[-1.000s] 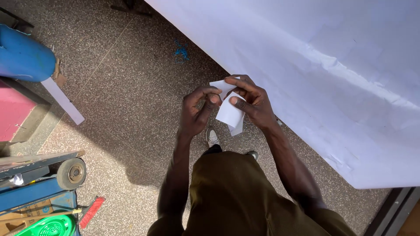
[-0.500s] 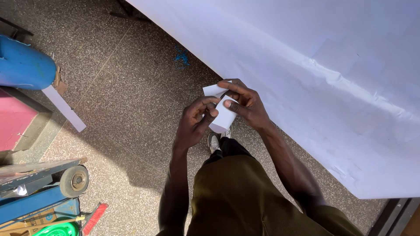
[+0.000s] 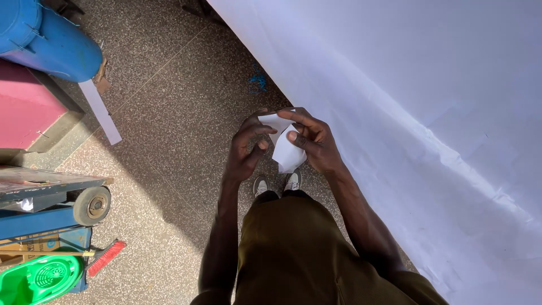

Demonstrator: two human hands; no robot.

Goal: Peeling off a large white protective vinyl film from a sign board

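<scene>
A small white piece of paper [image 3: 285, 149], partly folded, is held between both hands in front of my waist. My left hand [image 3: 247, 148] curls around its left side, thumb and fingers pinching the edge. On the right, my right hand [image 3: 312, 141] grips the paper with the thumb pressed on its face. Below the hands are my olive trousers and grey shoes [image 3: 276, 183] on the speckled floor.
A large white sheet [image 3: 429, 113] fills the right side, its edge just beside my right hand. At left are a blue barrel [image 3: 51, 39], a pink box [image 3: 28, 107], a white strip [image 3: 100, 112], a blue wheeled cart [image 3: 62, 209], a green basket [image 3: 39, 279] and a red brush [image 3: 105, 257].
Both hands kept working the paper, which looks more folded and compact. The view shifted slightly, so the floor objects at left sit differently in the picture.
</scene>
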